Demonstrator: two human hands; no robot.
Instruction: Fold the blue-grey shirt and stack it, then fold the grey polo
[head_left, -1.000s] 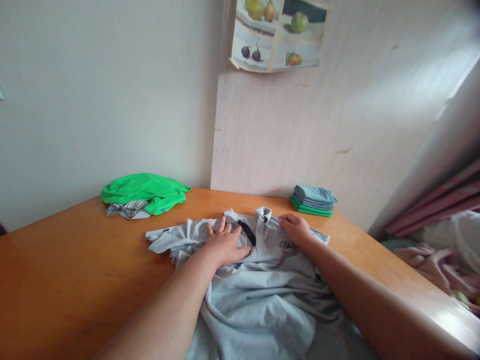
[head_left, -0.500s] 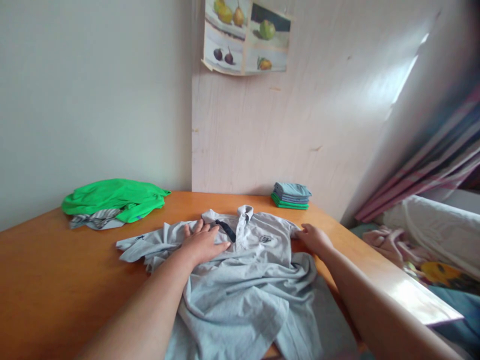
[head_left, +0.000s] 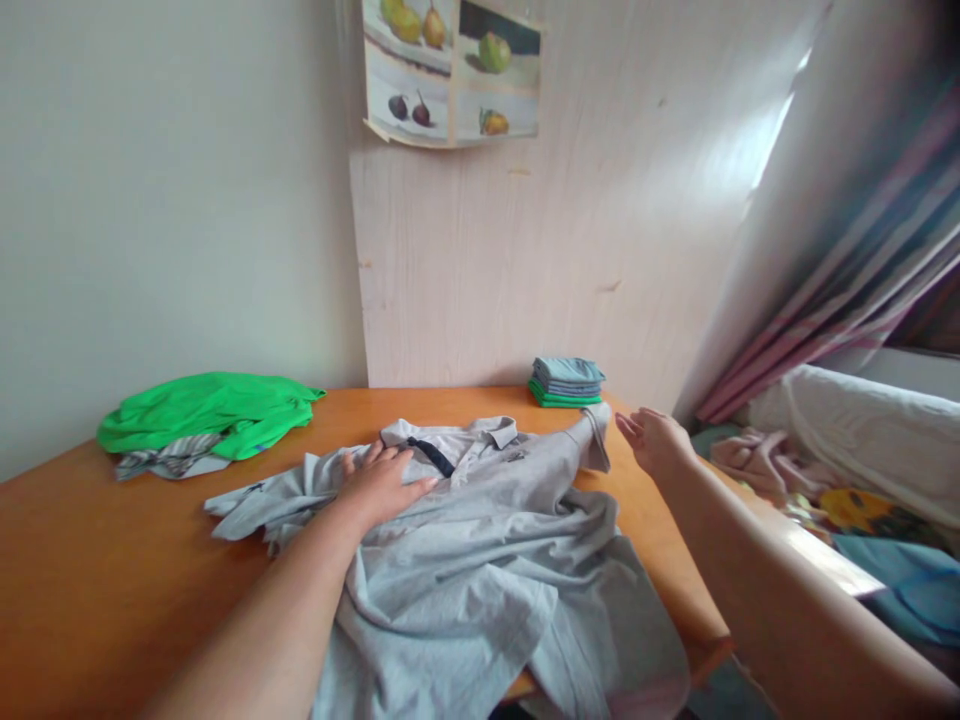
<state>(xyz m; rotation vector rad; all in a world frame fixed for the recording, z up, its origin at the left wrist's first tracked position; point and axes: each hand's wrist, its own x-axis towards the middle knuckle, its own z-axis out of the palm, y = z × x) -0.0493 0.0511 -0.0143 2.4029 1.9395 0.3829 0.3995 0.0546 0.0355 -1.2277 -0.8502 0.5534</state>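
A grey polo shirt (head_left: 480, 560) lies rumpled across the table, its collar toward the wall and its lower part toward me. My left hand (head_left: 381, 487) rests flat on the shirt's chest beside the dark strip of the neck opening, fingers spread. Just off the right sleeve (head_left: 596, 435) is my right hand (head_left: 654, 440), its fingers loosely stretched and a small gap between them and the cloth. That sleeve stands lifted, with its cuff turned up. The left sleeve (head_left: 247, 500) lies on the wood in folds.
A bright green garment (head_left: 210, 410) is heaped on a striped grey one (head_left: 169, 458) at the back left of the orange-brown table (head_left: 97, 580). Folded clothes (head_left: 568, 383) form a small stack at the back right. Beyond the table's right edge is a bed with bedding (head_left: 862, 430).
My right hand has let go of the right sleeve and moved outward. The sleeve has swung up and the collar has shifted. My left hand stays on the chest; the view has turned slightly right.
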